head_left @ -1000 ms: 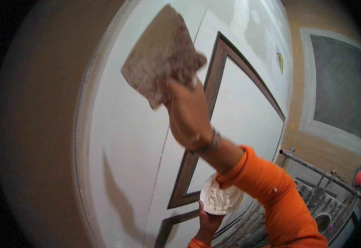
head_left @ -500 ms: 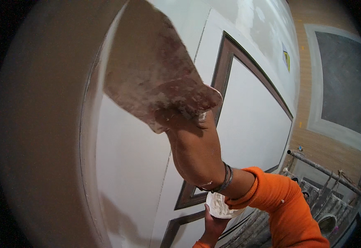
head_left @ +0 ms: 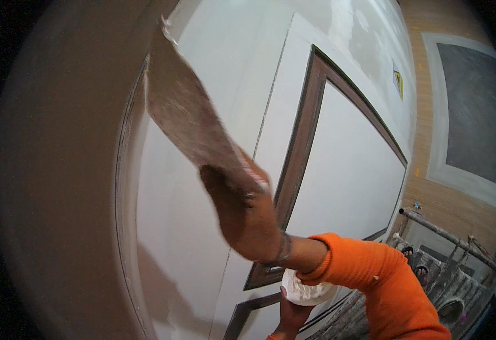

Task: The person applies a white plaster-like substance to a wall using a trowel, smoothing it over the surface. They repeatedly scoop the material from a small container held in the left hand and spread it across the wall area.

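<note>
A broad, thin putty spreader (head_left: 188,110), brownish and smeared, is in my right hand (head_left: 242,209). Motion blurs it, and its blade is seen at a steep slant. The blade's far edge is at the corner line where a white wall panel (head_left: 174,215) meets a brown surface (head_left: 60,170); whether it touches there I cannot tell. White paste clings to its upper tip. Below, partly behind my orange right sleeve, my left hand (head_left: 293,313) grips a white bowl (head_left: 299,294) of white paste by its side.
A dark brown moulding frame (head_left: 310,107) borders a white panel on the wall. To the right are a metal rail (head_left: 452,238) and dirty scaffold planks (head_left: 367,311), with a round container (head_left: 451,310) on them. A grey rectangle (head_left: 477,107) lies within a wood-toned surface.
My right hand has moved down and left, and the spreader has turned from nearly face-on to a steep slant. My left hand and the bowl have stayed almost in place.
</note>
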The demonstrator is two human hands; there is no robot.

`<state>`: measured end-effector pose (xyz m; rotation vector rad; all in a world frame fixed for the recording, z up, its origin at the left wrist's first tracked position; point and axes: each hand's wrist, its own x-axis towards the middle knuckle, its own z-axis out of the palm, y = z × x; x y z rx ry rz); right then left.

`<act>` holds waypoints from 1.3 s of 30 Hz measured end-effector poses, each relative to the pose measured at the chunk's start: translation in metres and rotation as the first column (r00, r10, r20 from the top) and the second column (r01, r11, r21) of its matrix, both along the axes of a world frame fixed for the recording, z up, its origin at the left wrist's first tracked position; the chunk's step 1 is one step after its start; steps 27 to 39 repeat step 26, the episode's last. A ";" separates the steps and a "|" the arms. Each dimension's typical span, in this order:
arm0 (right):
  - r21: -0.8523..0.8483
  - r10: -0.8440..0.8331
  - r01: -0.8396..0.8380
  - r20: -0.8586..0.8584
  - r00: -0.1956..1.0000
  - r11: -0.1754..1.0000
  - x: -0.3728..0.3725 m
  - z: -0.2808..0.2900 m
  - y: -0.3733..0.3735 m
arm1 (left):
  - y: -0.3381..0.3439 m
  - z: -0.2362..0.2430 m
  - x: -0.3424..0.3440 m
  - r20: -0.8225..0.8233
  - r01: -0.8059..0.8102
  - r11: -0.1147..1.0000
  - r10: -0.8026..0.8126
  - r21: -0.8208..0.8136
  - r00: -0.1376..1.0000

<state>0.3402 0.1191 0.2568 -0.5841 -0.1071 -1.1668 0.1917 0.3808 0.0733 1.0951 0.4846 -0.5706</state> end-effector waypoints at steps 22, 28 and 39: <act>0.075 0.144 -0.142 -0.016 0.989 0.987 -0.027 0.006 0.025 | -0.008 0.013 -0.018 -0.039 0.009 0.998 -0.007 0.055 0.999; 0.122 0.274 -0.265 -0.068 0.959 0.956 -0.046 -0.002 0.027 | 0.003 0.014 -0.019 -0.016 0.069 0.994 -0.068 0.084 0.998; 0.122 0.274 -0.265 -0.068 0.959 0.956 -0.046 -0.002 0.027 | 0.003 0.014 -0.019 -0.016 0.069 0.994 -0.068 0.084 0.998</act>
